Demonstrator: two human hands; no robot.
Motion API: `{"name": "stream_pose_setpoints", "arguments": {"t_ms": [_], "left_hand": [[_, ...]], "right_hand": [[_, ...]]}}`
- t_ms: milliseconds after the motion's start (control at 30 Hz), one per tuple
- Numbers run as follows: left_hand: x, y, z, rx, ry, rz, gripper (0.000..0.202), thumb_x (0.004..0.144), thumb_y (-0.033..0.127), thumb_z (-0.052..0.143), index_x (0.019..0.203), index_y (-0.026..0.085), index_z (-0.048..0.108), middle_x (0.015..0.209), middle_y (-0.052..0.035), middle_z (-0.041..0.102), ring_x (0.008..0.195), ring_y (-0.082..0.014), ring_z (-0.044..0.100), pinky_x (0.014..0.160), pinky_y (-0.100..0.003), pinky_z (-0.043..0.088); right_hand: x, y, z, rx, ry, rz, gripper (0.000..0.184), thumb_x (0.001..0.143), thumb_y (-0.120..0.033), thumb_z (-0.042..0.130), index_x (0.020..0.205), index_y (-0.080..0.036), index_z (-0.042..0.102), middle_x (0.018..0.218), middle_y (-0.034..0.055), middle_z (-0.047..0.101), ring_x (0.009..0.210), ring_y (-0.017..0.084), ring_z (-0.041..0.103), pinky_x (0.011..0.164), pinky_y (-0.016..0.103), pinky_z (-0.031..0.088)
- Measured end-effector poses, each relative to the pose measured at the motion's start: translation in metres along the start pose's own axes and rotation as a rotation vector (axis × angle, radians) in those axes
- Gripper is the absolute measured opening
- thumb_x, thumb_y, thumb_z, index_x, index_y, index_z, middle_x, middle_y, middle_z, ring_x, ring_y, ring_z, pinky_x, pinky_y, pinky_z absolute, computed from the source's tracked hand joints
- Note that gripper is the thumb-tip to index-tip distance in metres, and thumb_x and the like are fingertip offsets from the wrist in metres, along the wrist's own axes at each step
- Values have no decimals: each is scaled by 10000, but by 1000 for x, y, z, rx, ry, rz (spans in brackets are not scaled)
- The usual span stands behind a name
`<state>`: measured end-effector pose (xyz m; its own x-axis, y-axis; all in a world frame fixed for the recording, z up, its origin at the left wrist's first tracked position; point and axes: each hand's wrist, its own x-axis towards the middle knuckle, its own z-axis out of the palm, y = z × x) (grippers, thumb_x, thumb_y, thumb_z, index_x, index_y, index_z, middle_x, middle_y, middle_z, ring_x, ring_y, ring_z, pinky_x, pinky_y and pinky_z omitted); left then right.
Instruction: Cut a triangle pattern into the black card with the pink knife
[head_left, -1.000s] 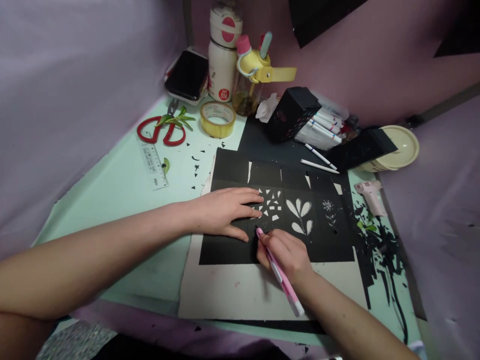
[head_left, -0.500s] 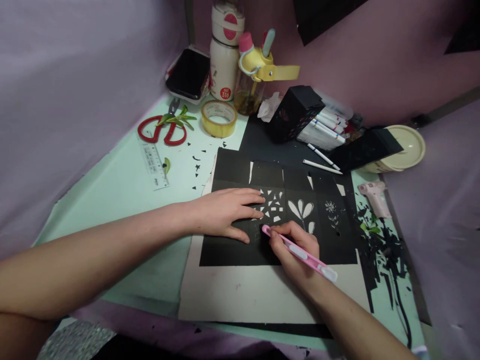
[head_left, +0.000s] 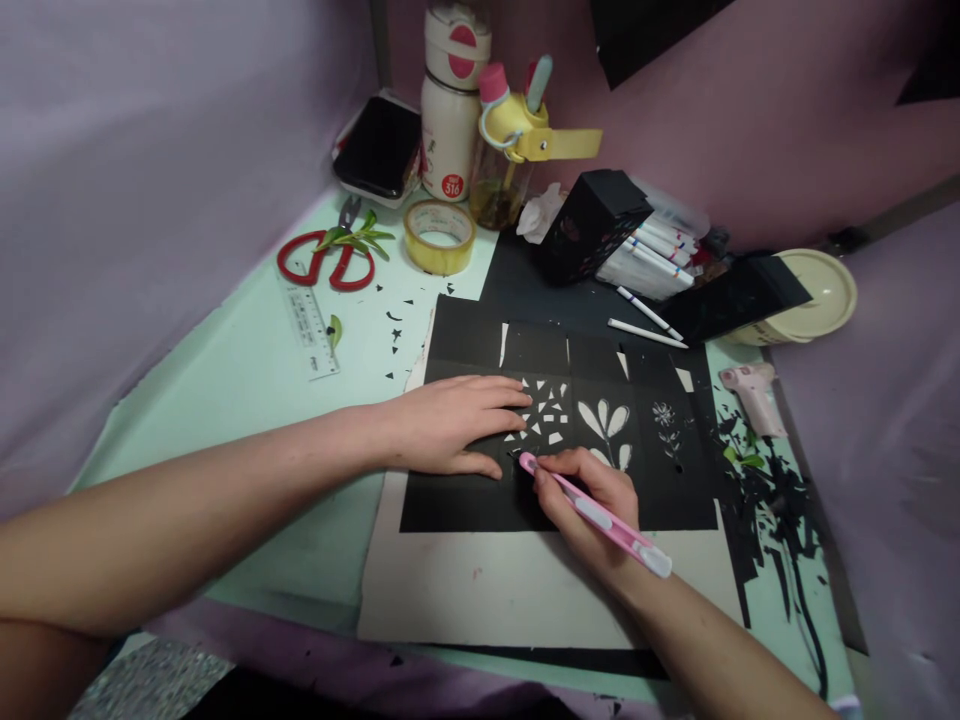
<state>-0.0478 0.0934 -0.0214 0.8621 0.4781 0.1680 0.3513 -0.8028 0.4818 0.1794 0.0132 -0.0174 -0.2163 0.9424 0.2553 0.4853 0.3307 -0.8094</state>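
My left hand [head_left: 450, 425] lies flat, fingers stretched out, pressing on a black paper sheet [head_left: 457, 500] with cut-out triangles, leaves and a small flower. My right hand [head_left: 592, 500] is closed round a pink craft knife [head_left: 592, 510], its tip touching the black sheet just below the triangle cut-outs, beside my left thumb. The black sheet rests on a beige board [head_left: 510, 590] on a mint-green table [head_left: 225, 380].
Red scissors [head_left: 326, 262], a clear ruler [head_left: 307, 325] and a tape roll [head_left: 439, 235] lie at the back left. Bottles [head_left: 454, 100], a black box [head_left: 592, 225] with markers [head_left: 652, 255], a cream lid [head_left: 817, 290] and a pink glue gun [head_left: 754, 395] stand behind and right. Black scraps [head_left: 765, 490] litter the right edge.
My right hand turned the pink knife from pointing down towards me to lying out to the right, and moved its tip slightly right and up. My left hand stayed put.
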Motion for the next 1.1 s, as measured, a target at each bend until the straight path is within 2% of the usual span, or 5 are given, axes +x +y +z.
{"name": "stream_pose_setpoints", "arguments": {"t_ms": [133,333,500,667,1100], "left_hand": [[0,0,0,-16,-1,-15,484,866,428,704,1242,146,587,1453,-161,500,1410,-314,386,1144,-477,357],[1,1,-2,66,6,27,379,897,417,670,1164,155,608,1425,-148,527,1400,-303,395,1128,-455,373],[3,9,-1,175,82,98,199,977,324,546,1041,171,656,1150,-96,667,1155,-255,564,982,-398,459],[5,15,8,238,78,61,245,1012,263,451,937,192,673,950,-48,663,905,-204,567,748,-318,451],[8,16,14,293,108,5,242,1020,249,443,898,175,638,885,-35,634,858,-190,540,695,-300,411]], "right_hand": [[1,-1,0,-19,-40,-28,60,836,-158,651,794,-197,668,671,-10,701,512,104,591,502,219,462],[2,0,-1,7,47,6,65,827,-153,655,780,-197,663,679,-17,698,532,99,591,520,208,461],[5,-1,-1,-2,49,43,96,815,-157,641,727,-192,648,613,-31,650,485,88,532,477,206,418],[5,-2,0,-7,50,34,113,805,-152,624,700,-194,633,566,-38,623,450,86,504,444,207,395],[1,3,1,7,19,2,100,825,-158,637,734,-198,630,622,-24,654,493,97,540,471,215,416]]}}
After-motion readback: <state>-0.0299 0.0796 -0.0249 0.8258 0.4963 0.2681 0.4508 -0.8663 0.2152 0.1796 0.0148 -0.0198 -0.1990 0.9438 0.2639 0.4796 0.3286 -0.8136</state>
